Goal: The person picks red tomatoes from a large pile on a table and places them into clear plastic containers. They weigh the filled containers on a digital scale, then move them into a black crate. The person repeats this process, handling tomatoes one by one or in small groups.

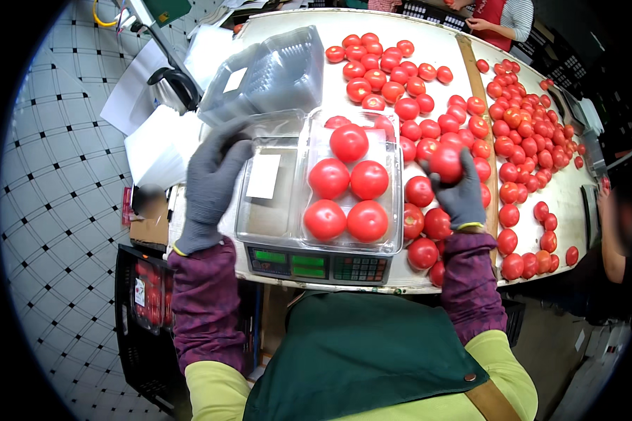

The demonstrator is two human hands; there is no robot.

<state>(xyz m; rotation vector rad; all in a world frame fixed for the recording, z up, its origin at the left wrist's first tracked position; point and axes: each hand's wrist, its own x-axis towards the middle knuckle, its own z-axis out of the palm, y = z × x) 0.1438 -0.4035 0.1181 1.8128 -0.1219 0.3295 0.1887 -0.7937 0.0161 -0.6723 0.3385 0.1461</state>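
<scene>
My right hand, in a grey glove, is closed round a red tomato, raised beside the tray over the loose ones. In front of me a hinged clear plastic container lies open on a digital scale. Several tomatoes sit in its right half. A white label shows on the left half, which is the lid. My left hand, gloved too, is beside the lid's left edge, thumb and fingers apart with nothing seen between them.
Nested plastic containers stand behind the scale. Loose tomatoes spread across the table right of a wooden strip. A black crate with packed tomatoes is low at left. White paper sheets and a kettle are at left. Other people work at the far and right sides.
</scene>
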